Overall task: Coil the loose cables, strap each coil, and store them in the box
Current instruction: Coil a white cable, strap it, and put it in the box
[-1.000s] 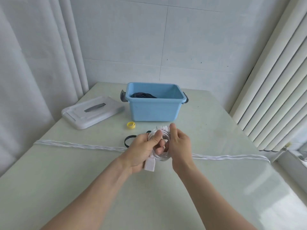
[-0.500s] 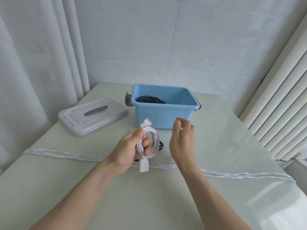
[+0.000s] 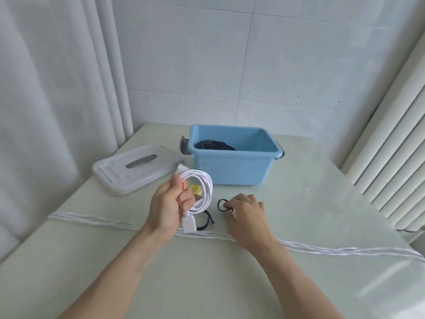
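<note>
Left grip: the left hand (image 3: 166, 209) is closed round a white coil (image 3: 203, 192), fingers curled through the loops, one plug pointing up and far, the other hanging below the palm, all held clear of the counter (image 3: 299, 203). Right grip: the right hand (image 3: 247, 215) is narrowed to a pinch, fingertips on a black strap (image 3: 222, 205) lying flat on the counter just right of the coil. A second strap (image 3: 205, 223) lies partly hidden under the hanging plug, and a yellow roll (image 3: 196, 189) shows through the coil. Far left lies the lid (image 3: 135, 169); far centre stands the open box (image 3: 230, 168), a black coil (image 3: 215, 145) already inside. A long white cable (image 3: 322, 248) crosses the counter from left to right, not yet coiled.

The step in hand is judged to be strapping. To do it well, keep the loops squeezed together so none springs loose, lift the strap by one end, pass it through the coil's centre, and close it snugly across all turns, away from the plugs.
</note>
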